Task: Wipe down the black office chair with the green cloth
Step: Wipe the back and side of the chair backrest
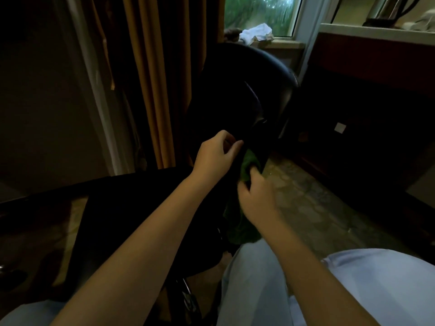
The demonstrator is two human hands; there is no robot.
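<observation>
The black office chair point(247, 90) stands in front of me in dim light, its backrest rising toward the window. My right hand point(255, 196) grips the green cloth point(250, 164) against the chair's dark edge, and part of the cloth hangs down below the hand. My left hand point(217, 154) is just left of the cloth with curled fingers on the black chair part; what it grasps is too dark to make out.
An orange-brown curtain point(160, 78) hangs left of the chair. A white cloth point(257, 31) lies on the window sill behind it. A dark wooden cabinet point(367, 95) stands to the right, above a patterned floor point(313, 203). My legs in light trousers point(263, 285) are below.
</observation>
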